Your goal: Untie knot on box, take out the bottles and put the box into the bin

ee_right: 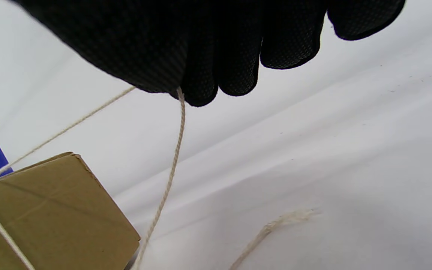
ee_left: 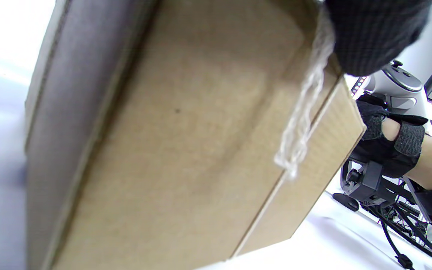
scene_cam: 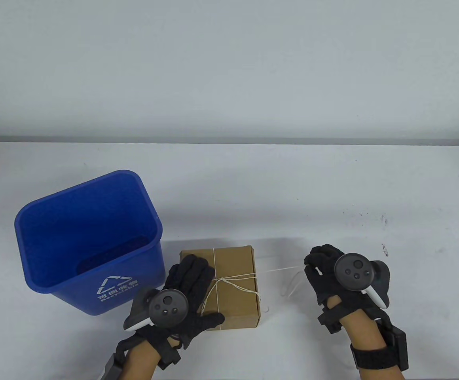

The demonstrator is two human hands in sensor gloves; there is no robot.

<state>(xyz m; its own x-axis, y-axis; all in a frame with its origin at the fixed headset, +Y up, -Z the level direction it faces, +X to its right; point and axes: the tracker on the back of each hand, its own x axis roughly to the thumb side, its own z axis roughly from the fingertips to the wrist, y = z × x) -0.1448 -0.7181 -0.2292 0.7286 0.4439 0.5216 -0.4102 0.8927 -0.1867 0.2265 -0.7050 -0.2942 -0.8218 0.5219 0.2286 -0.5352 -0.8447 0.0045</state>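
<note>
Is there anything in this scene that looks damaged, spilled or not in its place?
Nothing stands out. The box lies flat and closed beside the upright bin. The right hand pinches the string, and the left hand rests on the box.

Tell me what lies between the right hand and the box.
In the table view, only the string spans the gap: pinched by the right hand, it runs taut above bare table to the box.
</note>
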